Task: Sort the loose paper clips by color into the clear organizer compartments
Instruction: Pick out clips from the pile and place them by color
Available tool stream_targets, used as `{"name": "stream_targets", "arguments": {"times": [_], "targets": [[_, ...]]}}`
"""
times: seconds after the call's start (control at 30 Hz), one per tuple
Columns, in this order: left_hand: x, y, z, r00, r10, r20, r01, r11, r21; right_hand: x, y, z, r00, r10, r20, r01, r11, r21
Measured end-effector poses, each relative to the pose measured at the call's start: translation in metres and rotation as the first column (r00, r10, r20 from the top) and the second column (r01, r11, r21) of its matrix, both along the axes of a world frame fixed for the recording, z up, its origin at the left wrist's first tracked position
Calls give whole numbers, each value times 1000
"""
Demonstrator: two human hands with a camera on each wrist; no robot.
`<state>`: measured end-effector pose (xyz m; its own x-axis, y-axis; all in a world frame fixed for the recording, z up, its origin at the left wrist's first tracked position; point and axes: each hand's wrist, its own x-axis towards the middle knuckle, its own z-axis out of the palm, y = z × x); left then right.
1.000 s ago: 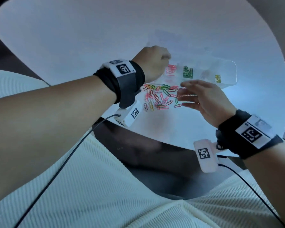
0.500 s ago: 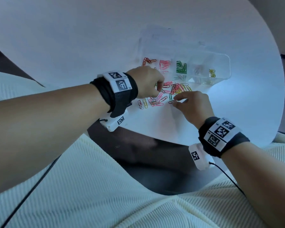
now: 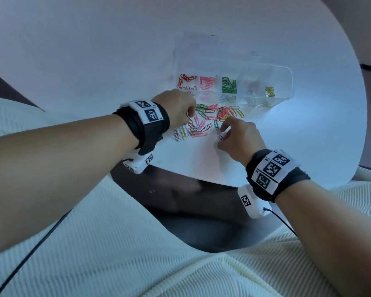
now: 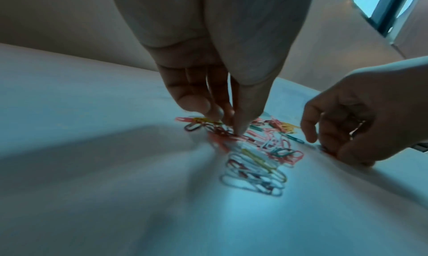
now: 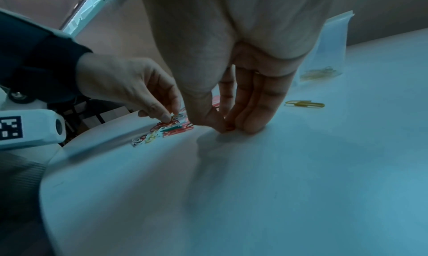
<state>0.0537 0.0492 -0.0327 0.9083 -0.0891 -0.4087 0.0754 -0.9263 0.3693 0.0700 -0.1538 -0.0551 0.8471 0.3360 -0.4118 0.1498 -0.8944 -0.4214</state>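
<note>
On a round white table (image 3: 94,61), seen from the head camera, a pile of loose paper clips (image 3: 206,121) lies just in front of a clear organizer (image 3: 285,82) already holding orange, pink, green and yellow clips. The left hand (image 3: 178,108) reaches into the pile. From the left wrist, its fingertips (image 4: 241,128) pinch together on a clip. From the right wrist, the right hand (image 5: 231,104) pinches a red clip (image 5: 229,127) against the table.
</note>
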Motion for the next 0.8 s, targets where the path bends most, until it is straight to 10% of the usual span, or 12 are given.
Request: {"name": "stream_targets", "arguments": {"times": [0.33, 0.53, 0.7, 0.8], "targets": [[-6, -12, -6, 994, -105, -17, 104, 991, -80, -1, 1, 9, 968, -190, -166, 213, 968, 134], [-3, -3, -6, 1000, 18, -24, -21, 992, -123, -1, 11, 22, 754, -280, -595, 606, 648, 462], [-3, -2, -7, 999, 35, -8, -36, 994, -106, 2, 12, 14, 985, -79, -156, 114, 968, 225], [-3, -2, -6, 999, 35, 9, -34, 996, -88, -2, 8, 5, 997, 71, -29, -68, 994, 86]]}}
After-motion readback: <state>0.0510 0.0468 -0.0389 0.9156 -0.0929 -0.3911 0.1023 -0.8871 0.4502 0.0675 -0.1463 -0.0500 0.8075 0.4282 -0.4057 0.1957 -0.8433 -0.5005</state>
